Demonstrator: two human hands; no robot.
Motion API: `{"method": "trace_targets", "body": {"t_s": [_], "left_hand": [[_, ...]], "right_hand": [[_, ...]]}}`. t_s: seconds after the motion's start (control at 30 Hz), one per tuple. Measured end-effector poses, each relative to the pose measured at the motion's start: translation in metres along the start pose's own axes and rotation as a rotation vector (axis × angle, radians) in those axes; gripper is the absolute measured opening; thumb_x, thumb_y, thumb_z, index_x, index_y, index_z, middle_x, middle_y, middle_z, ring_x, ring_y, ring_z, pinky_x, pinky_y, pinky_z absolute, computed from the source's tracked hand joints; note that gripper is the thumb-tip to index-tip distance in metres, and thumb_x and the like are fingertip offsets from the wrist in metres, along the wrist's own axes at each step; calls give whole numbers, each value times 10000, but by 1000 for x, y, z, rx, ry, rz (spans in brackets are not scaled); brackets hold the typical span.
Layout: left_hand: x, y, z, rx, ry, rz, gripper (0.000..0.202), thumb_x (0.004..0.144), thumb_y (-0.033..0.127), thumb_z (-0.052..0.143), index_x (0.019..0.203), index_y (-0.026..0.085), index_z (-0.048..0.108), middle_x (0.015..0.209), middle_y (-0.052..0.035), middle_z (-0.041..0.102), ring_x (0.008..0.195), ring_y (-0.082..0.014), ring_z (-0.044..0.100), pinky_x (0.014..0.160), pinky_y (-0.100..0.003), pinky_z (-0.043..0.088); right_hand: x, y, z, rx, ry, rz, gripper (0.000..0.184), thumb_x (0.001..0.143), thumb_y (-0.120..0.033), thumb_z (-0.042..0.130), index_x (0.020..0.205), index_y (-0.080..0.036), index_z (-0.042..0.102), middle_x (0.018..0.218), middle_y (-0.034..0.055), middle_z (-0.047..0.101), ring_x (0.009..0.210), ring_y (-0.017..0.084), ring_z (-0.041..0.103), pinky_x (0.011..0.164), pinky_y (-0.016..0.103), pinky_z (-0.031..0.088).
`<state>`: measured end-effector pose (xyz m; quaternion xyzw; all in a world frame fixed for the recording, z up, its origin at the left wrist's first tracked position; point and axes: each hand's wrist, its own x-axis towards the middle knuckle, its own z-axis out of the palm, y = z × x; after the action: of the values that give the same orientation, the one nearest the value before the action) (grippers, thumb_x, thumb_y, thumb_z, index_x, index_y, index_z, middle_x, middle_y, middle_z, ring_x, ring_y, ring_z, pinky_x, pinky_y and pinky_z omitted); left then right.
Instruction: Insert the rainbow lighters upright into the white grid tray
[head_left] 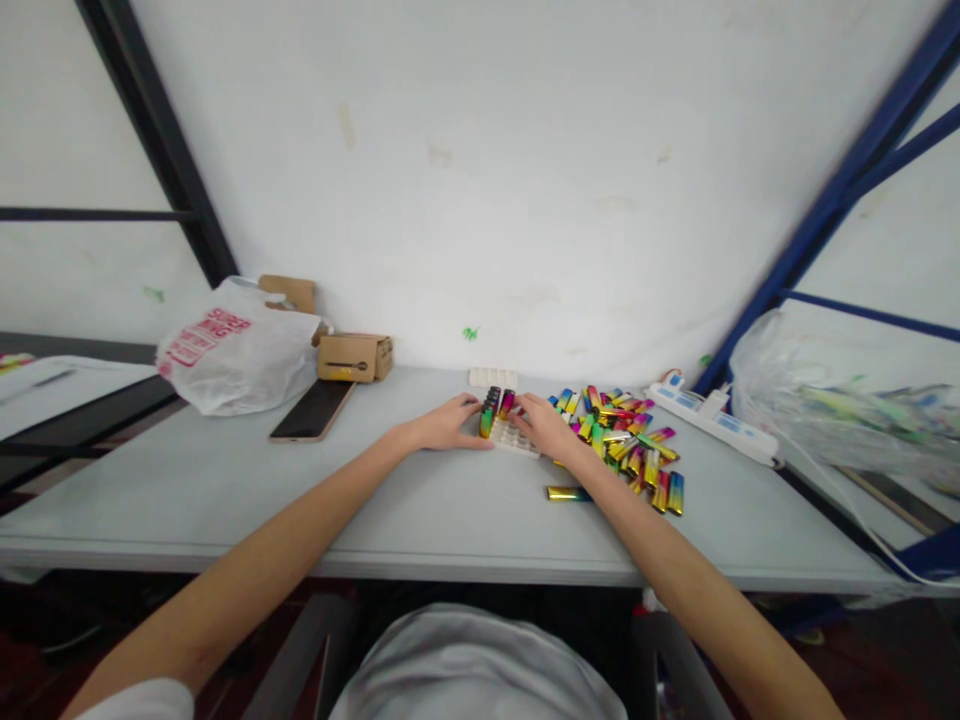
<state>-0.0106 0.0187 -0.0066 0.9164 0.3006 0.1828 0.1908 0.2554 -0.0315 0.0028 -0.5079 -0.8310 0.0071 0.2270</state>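
A white slotted tray lies on the grey table between my hands, with a few rainbow-coloured lighters standing in its far left slots. My left hand rests at the tray's left side, fingers curled against the standing lighters. My right hand lies over the tray's right part, its fingers pinched at a lighter in the tray. A loose heap of several lighters spreads to the right of that hand. One lighter lies apart nearer me.
A second white tray sits by the wall. To the left are a dark phone, a small cardboard box and a white plastic bag. A power strip and clear bag lie right.
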Motion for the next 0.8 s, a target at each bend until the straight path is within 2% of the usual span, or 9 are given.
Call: {"method": "trace_targets", "body": {"t_s": [0.13, 0.27, 0.37, 0.53, 0.67, 0.8], "left_hand": [[0, 2, 0, 9, -4, -10, 833, 879, 785, 768, 1454, 197, 635, 1552, -168, 600, 1440, -384, 566, 1279, -466, 414], [0, 2, -1, 11, -17, -17, 850, 881, 798, 757, 1455, 183, 635, 1554, -176, 594, 1442, -383, 564, 1282, -454, 408], [0, 1, -2, 5, -22, -15, 856, 875, 811, 758, 1458, 197, 633, 1560, -160, 593, 1442, -376, 567, 1283, -446, 409], [0, 2, -2, 9, -27, -35, 879, 869, 821, 758, 1462, 186, 626, 1586, -168, 576, 1464, -384, 553, 1294, -446, 400], [0, 2, -2, 6, -21, -23, 859, 873, 807, 764, 1445, 179, 638, 1574, -175, 587, 1444, -388, 569, 1280, -459, 418], [-1, 0, -2, 10, -10, -20, 854, 870, 799, 777, 1453, 190, 636, 1567, -166, 598, 1441, -388, 570, 1277, -460, 419]], "right_hand": [[-3, 6, -9, -11, 7, 7, 269, 1147, -251, 540, 1296, -157, 743, 1247, 146, 775, 1144, 245, 719, 1061, 351, 511], [-6, 21, -18, -140, 79, 154, 350, 1160, -237, 456, 1317, -148, 757, 1328, 190, 758, 1238, 283, 700, 1119, 382, 485], [-12, 37, -21, -269, 38, 272, 351, 1130, -203, 483, 1340, -100, 745, 1473, 251, 681, 1364, 323, 643, 1178, 418, 449], [-17, 49, -25, -312, -135, 317, 376, 1149, -248, 446, 1282, -93, 761, 1341, 241, 751, 1272, 309, 701, 1111, 385, 480], [-15, 49, -33, -326, -117, 350, 398, 1146, -269, 436, 1234, -97, 784, 1253, 242, 788, 1190, 320, 735, 1068, 421, 490], [-13, 55, -31, -335, -68, 382, 399, 1116, -318, 532, 1356, -80, 744, 1361, 267, 753, 1279, 343, 704, 1138, 460, 445]]}}
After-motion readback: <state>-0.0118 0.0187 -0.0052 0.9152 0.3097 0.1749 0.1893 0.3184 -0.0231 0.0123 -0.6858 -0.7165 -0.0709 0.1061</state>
